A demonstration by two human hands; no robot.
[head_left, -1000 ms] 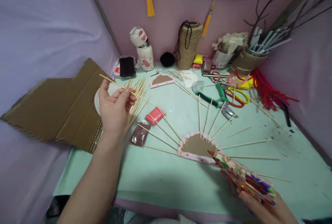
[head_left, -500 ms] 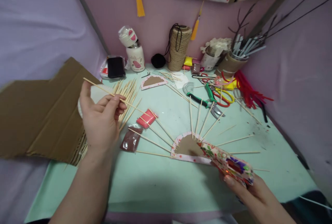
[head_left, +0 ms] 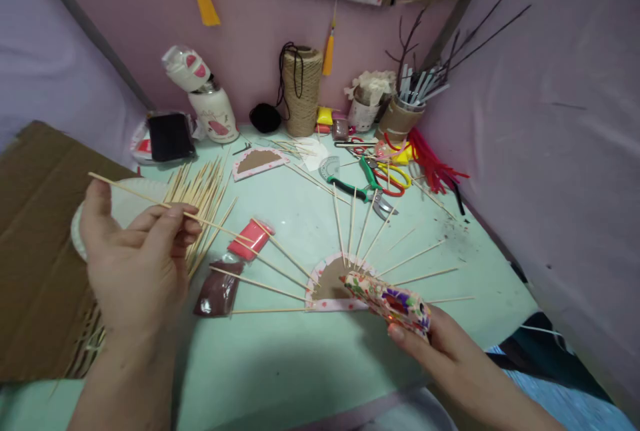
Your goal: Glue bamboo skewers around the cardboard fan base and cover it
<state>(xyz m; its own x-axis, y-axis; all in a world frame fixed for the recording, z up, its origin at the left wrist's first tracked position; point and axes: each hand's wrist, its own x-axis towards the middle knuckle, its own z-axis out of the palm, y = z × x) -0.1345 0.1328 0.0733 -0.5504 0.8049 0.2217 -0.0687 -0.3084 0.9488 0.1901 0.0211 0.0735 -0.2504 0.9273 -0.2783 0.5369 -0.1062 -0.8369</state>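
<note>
My left hand pinches a thin wooden skewer between thumb and fingers, holding it slanted above the table. In my right hand is a flower-patterned glue gun, its tip over a brown cardboard half-circle. This half-circle has a pink-spotted white border, and several skewers fan out from its curved edge. The glue gun hides its right part. Close to my left hand lie a pile of loose skewers, a red packet and a dark brown packet.
Corrugated cardboard lies at the left. Behind stand a white bottle, a twine spool and a cup of glue sticks. Green-handled pruners, scissors and a smaller half-circle lie mid-table.
The view has turned, so the table's things sit further left. My left hand still holds the skewer, and the glue gun stays over the half-circle.
</note>
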